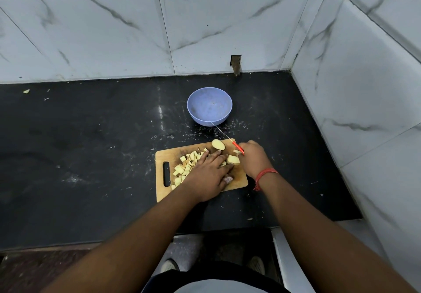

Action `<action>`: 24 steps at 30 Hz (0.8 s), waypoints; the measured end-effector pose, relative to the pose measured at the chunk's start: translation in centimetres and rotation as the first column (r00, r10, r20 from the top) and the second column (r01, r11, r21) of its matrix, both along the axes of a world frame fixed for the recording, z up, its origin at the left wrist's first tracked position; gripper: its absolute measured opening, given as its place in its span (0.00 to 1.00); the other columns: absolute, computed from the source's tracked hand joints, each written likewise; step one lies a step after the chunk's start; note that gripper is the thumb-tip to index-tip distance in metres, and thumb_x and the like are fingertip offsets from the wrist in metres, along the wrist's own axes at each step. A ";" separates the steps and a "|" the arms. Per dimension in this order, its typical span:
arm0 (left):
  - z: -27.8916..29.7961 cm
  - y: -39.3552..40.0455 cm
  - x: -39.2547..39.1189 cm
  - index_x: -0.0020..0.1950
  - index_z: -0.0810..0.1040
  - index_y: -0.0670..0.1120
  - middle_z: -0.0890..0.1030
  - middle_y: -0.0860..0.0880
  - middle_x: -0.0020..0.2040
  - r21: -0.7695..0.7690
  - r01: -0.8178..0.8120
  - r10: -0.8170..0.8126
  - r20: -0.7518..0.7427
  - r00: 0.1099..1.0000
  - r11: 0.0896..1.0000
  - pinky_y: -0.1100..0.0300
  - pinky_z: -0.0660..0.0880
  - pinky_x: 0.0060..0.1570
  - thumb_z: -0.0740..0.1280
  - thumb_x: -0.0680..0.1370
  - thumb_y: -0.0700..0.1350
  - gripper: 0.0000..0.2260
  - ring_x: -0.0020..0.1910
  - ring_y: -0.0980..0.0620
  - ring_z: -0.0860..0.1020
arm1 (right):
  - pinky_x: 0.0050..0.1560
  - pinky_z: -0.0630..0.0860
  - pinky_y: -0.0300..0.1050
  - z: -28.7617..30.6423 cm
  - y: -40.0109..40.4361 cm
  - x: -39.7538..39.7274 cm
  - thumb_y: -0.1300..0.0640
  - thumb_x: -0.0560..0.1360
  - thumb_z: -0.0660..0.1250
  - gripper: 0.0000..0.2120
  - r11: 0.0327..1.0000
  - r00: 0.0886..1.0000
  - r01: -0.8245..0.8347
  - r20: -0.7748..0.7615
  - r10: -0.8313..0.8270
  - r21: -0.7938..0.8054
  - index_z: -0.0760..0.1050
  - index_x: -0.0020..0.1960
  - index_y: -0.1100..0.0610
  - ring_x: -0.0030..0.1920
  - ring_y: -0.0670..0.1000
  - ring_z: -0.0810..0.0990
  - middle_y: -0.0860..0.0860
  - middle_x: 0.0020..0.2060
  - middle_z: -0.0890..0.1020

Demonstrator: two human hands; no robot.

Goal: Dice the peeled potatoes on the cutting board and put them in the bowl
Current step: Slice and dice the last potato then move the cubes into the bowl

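A wooden cutting board [239,182] lies on the black counter. A heap of diced potato [185,166] covers its left half. A potato half [218,144] lies at the board's far edge, and another chunk [233,159] sits by my fingertips. My left hand [208,174] lies flat over the pieces, fingers spread, touching the dice. My right hand [252,158] grips a red-handled knife [238,148] whose thin blade points toward the blue bowl [209,106]. Nothing shows inside the bowl, which stands behind the board.
The black counter [91,144] meets marble-tiled walls at the back and right, forming a corner. Small scraps lie at the far left near the wall. The counter's front edge runs below the board, with the floor and my feet under it.
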State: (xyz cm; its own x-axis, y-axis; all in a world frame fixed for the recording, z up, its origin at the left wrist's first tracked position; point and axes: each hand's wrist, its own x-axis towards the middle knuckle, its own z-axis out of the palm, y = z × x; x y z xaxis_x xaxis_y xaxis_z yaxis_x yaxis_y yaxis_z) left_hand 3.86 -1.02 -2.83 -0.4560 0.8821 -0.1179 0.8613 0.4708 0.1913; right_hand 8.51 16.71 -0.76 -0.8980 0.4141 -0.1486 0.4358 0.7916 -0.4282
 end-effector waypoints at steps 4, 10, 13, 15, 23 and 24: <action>0.0 0.0 0.1 0.79 0.65 0.52 0.60 0.47 0.81 -0.002 -0.004 0.004 -0.005 1.000 1.000 0.44 0.41 0.79 0.52 0.85 0.58 0.24 0.81 0.46 0.50 | 0.43 0.74 0.46 0.3 -0.1 -0.5 0.59 0.76 0.65 0.03 0.999 1.000 -0.019 0.000 0.019 0.048 0.77 0.48 0.53 0.43 0.55 0.77 0.50 0.44 0.71; 0.0 0.0 0.1 0.80 0.63 0.52 0.58 0.47 0.81 -0.010 -0.010 0.010 -0.015 1.000 1.000 0.44 0.41 0.79 0.52 0.85 0.59 0.24 0.81 0.46 0.49 | 0.47 0.76 0.49 0.6 -0.1 -0.7 0.59 0.75 0.67 0.06 0.992 0.992 -0.126 -0.014 0.126 -0.008 0.80 0.50 0.51 0.44 0.51 0.77 0.47 0.44 0.74; -0.2 -0.1 0.2 0.80 0.64 0.53 0.59 0.47 0.81 0.005 -0.009 0.009 -0.021 1.000 1.000 0.45 0.42 0.79 0.52 0.85 0.59 0.24 0.81 0.46 0.50 | 0.48 0.77 0.50 0.5 0.1 -0.3 0.62 0.75 0.65 0.10 0.995 0.995 -0.101 -0.018 0.100 -0.012 0.81 0.51 0.51 0.45 0.51 0.77 0.47 0.45 0.76; -0.3 -0.1 0.3 0.80 0.63 0.52 0.59 0.47 0.81 0.007 -0.009 0.009 -0.019 1.000 1.000 0.45 0.42 0.79 0.52 0.85 0.58 0.24 0.81 0.46 0.50 | 0.49 0.76 0.49 0.5 0.1 -0.2 0.62 0.75 0.65 0.11 0.995 0.995 -0.097 -0.022 0.097 -0.016 0.81 0.52 0.51 0.45 0.51 0.77 0.47 0.45 0.76; -0.1 -0.3 0.4 0.80 0.63 0.50 0.57 0.45 0.81 0.033 -0.012 0.013 -0.023 1.000 0.999 0.47 0.41 0.79 0.53 0.85 0.57 0.24 0.81 0.46 0.51 | 0.52 0.75 0.49 -0.1 0.3 0.5 0.64 0.74 0.67 0.12 0.996 0.994 -0.049 -0.096 0.043 -0.069 0.81 0.53 0.52 0.49 0.54 0.76 0.49 0.45 0.77; -0.1 -0.2 0.4 0.80 0.62 0.49 0.57 0.45 0.81 0.044 -0.017 0.018 -0.019 1.000 0.999 0.48 0.41 0.79 0.54 0.84 0.57 0.25 0.81 0.46 0.51 | 0.52 0.75 0.49 -0.2 0.3 0.7 0.64 0.74 0.67 0.12 0.995 0.994 -0.037 -0.101 0.028 -0.090 0.81 0.54 0.53 0.49 0.53 0.76 0.49 0.46 0.76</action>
State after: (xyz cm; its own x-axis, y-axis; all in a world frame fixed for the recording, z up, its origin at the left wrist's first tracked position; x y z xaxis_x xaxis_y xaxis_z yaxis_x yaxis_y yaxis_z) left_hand 4.31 -1.23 -2.94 -0.4735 0.8780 -0.0703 0.8566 0.4776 0.1956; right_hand 9.18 17.03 -0.95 -0.9231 0.3730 -0.0936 0.3619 0.7602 -0.5395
